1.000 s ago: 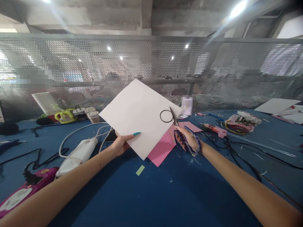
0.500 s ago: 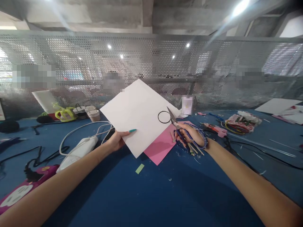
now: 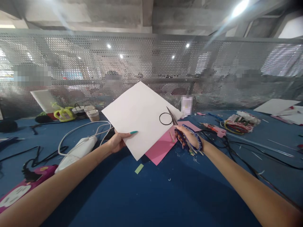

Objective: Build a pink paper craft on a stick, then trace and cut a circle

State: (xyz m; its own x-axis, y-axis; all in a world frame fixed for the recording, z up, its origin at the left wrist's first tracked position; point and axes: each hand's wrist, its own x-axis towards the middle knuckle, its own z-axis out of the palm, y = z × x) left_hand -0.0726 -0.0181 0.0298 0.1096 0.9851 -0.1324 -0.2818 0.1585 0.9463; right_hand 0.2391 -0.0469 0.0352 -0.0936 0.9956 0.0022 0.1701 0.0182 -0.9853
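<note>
A large white sheet of paper [image 3: 137, 119] is held up above the table by my left hand [image 3: 118, 141], which pinches its lower left edge with the thumb on top. A black circle [image 3: 166, 119] shows near the sheet's right side. My right hand [image 3: 189, 135] grips scissors [image 3: 174, 120] with blue-wrapped handles. Their blades point up and left at the sheet's right edge, beside the circle, and look nearly closed. Beneath the white sheet lies a pink sheet [image 3: 158, 149], partly covered. A small green paper strip [image 3: 139, 168] rests on the table below.
To the left are a white power strip [image 3: 78, 151], a magenta socket block [image 3: 30, 181], cables and small cups [image 3: 92, 113]. On the right lie a pink glue gun [image 3: 219, 130], a floral bundle [image 3: 242, 121] and white papers [image 3: 276, 105]. A perforated metal screen [image 3: 151, 56] stands behind.
The scissor blades have come closer together, and my right hand has closed and shifted slightly left. The white sheet has moved a little right and down.
</note>
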